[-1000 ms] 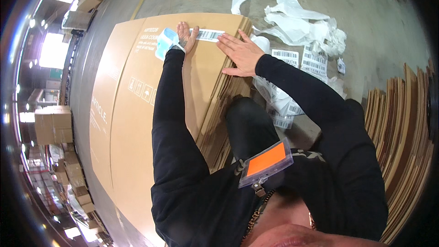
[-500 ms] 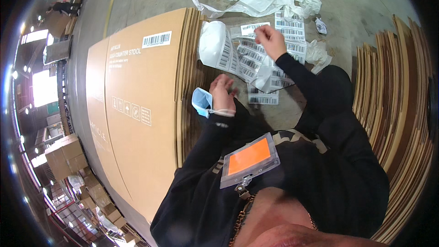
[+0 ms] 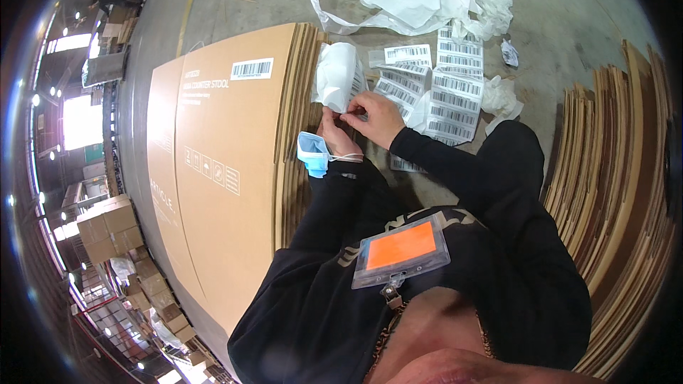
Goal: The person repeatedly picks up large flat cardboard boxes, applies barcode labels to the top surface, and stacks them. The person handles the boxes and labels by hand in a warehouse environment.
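My left hand (image 3: 337, 138) and my right hand (image 3: 378, 118) meet beside the stack's edge, fingertips close together. Both are closed at the lower edge of a curled strip of barcode labels (image 3: 336, 75), whose white side faces up. The fingers partly hide that edge. Further strips of barcode label sheets (image 3: 456, 103) lie folded on the floor beyond my right hand. A blue face mask (image 3: 313, 153) hangs by its loop from my left wrist. To the left, a stack of flattened cardboard cartons (image 3: 235, 128) stands close by, with a white barcode label (image 3: 252, 69) on its face.
Crumpled white backing paper (image 3: 405, 1) is spread on the concrete floor at the far side, with a small paper scrap (image 3: 509, 52) near it. Another row of flattened cardboard (image 3: 594, 163) stands on the right. Stacked boxes (image 3: 110, 231) are farther off at left.
My right hand has come down and left from the label sheets to my left hand. The label strip's curled end has turned, showing more white. My left hand has shifted slightly left.
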A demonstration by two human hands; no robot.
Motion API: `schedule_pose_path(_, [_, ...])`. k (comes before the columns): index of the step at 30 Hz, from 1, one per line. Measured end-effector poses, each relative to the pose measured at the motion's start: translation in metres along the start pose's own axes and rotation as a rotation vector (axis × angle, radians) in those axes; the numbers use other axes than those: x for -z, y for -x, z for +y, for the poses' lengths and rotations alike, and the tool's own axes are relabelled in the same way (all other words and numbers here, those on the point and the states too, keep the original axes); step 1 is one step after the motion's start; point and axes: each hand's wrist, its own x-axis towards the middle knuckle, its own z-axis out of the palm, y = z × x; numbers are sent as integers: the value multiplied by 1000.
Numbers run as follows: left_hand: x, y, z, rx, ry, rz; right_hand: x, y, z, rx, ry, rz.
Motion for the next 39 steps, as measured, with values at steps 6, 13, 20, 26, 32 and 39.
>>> schedule_pose_path(6, [-15,11,-3,-47,-67,135,-3,-3,8,-152,90,-13])
schedule_pose_path(13, [-1,8,6,-159,-150,122,-14,-6,8,-104,-50,3])
schedule_pose_path(20, [0,13,6,-123,-179,146,-9,-5,7,-172,-79,-15])
schedule_pose_path(26, [-10,12,3,-126,-136,165,-9,-7,6,-148,-27,-2])
schedule_pose_path(32, [-12,10,0,-155,-160,150,-4,-8,13,-174,17,22])
schedule_pose_path(39, [-2,11,3,-148,-215,197,-10,-9,0,-195,-19,-12])
